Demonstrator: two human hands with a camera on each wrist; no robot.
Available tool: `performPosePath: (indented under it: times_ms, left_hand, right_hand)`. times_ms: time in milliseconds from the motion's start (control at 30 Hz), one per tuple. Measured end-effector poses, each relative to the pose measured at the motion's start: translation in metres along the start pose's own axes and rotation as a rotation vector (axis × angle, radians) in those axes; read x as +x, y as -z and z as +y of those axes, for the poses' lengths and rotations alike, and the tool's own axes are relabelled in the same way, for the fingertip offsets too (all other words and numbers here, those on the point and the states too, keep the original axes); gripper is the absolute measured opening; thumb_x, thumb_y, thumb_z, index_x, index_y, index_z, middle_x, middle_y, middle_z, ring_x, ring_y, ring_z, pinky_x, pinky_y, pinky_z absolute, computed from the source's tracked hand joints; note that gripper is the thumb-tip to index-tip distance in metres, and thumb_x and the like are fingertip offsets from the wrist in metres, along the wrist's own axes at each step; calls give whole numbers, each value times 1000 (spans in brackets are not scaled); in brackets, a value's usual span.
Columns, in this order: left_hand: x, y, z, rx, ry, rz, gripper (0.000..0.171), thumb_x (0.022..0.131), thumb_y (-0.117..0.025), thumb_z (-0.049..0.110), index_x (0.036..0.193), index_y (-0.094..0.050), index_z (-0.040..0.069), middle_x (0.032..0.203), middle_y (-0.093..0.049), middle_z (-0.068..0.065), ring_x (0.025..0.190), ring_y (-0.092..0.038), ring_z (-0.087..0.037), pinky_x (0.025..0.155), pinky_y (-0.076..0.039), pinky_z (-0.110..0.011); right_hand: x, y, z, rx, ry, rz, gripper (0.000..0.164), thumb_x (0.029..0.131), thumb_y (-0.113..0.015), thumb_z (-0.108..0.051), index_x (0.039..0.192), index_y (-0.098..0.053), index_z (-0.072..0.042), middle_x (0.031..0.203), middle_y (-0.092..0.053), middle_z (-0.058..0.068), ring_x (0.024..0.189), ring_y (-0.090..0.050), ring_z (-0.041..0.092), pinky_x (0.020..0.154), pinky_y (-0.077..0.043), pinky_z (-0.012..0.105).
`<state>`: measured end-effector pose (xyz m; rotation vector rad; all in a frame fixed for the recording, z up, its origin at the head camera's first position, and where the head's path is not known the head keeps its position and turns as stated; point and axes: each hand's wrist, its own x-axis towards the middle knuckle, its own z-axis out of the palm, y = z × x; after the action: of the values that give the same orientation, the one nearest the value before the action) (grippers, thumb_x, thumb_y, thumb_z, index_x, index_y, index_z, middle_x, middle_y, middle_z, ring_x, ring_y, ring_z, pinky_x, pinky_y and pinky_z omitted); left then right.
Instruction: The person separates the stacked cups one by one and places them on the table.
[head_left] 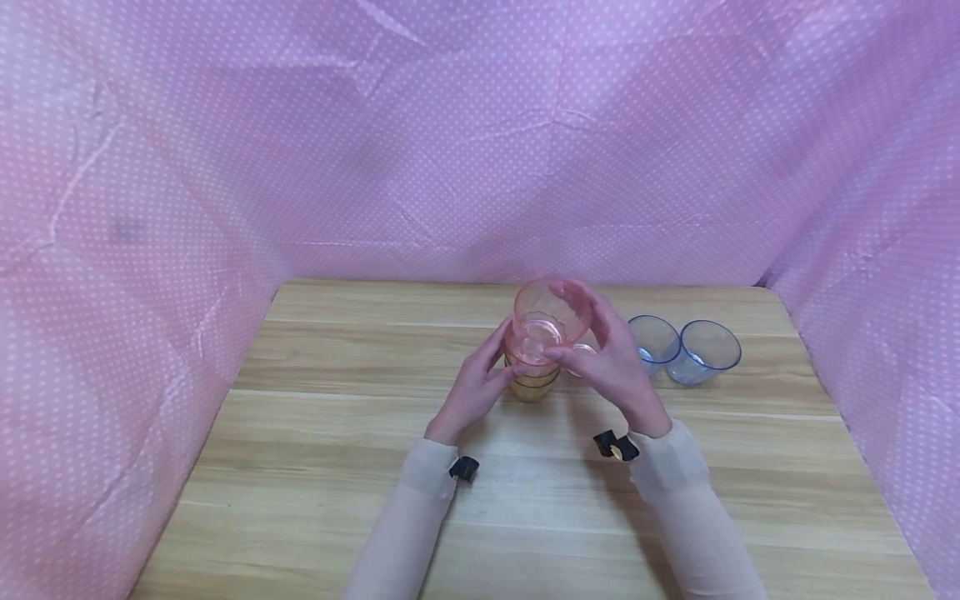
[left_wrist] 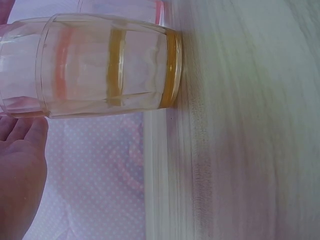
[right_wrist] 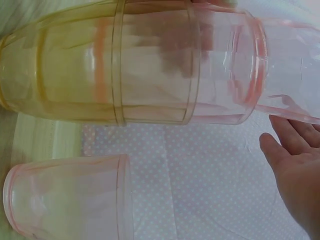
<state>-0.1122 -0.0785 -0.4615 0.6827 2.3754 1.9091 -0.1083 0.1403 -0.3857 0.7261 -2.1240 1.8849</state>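
Both forearms forward, fingers curved.

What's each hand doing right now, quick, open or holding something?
Left hand: closed, holding the yellow-based cup stack.
Right hand: closed, holding the top pink cup.

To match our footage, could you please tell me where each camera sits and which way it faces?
Head: worn on the head, facing forward and down over the table; both sleeved arms, left grip and right grip show.
Left wrist: worn there, facing across the table at the stacked cups, image sideways; part of the left grip shows.
Right wrist: worn there, facing the same cups, again sideways; part of the right grip shows.
Both wrist views share the stacked cups and dotted cloth.
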Motion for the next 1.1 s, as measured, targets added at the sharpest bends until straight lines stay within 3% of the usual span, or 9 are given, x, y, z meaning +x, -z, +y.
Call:
performPosePath:
  times_ms: [433,600,933,1100]
  left_hand:
    - [2,0,-4,-10,-21,-8,73,101,-67,12,163,-29,4,167,-32,-9,149,-37,-29,124,-31,-34]
    - [1,0,-5,3,-20,-3,74,100,-67,8,163,-28,3,167,-32,-13,149,-38,-32,124,-31,-35]
    - [1,1,-4,-6,-19,-11,76,100,-68,18,165,-28,14,165,-36,-5,149,-39,-26,123,-31,-31]
    - [1,1,-5,-6,-22,-16,76,100,-67,23,165,-27,14,166,-36,-3,148,-40,-26,123,-31,-29]
  right_hand:
    - [-3,6,-7,42,40,31,91,74,-86,11,153,-44,0,150,-54,23,143,-48,23,126,-29,37]
    - [-5,9,-10,70,39,45,91,73,-83,17,153,-44,1,149,-53,24,141,-50,24,123,-35,35]
    - [-10,19,-12,117,81,68,88,72,-83,19,150,-45,6,147,-54,27,136,-54,27,117,-43,33]
    - [-12,27,-14,125,91,85,87,72,-86,14,149,-46,8,145,-55,29,136,-54,28,117,-43,35]
